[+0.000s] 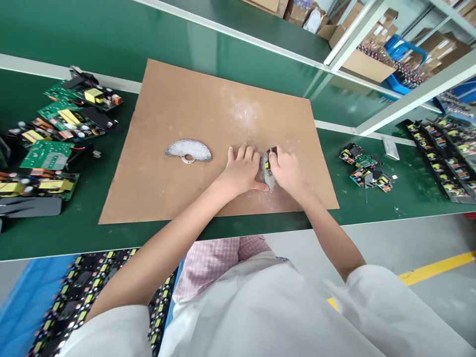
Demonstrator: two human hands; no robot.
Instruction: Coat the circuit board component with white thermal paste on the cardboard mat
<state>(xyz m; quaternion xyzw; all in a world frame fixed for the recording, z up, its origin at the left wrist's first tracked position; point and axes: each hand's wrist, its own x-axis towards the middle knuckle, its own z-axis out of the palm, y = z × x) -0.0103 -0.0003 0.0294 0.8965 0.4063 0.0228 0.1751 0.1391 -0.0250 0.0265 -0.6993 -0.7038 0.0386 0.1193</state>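
Both my hands work on a brown cardboard sheet [156, 148] lying on a green workbench. My right hand [286, 171] pinches a small black and yellow electronic component [269, 161] against a grey smear of paste [269, 176]. My left hand [241, 171] lies flat on the cardboard with its fingers spread, its thumb touching the edge of the smear. To its left sits a half-disc of metal [188, 150] with a central hole, coated in white powder or paste. A whitish patch [245, 111] marks the cardboard above my hands.
Green circuit boards with yellow transformers [59, 119] lie piled left of the cardboard. Smaller boards [364, 168] and a metal bar [391, 148] lie to its right, with racks of boards [442, 153] beyond. Cardboard boxes [368, 64] stand on shelving at the back right.
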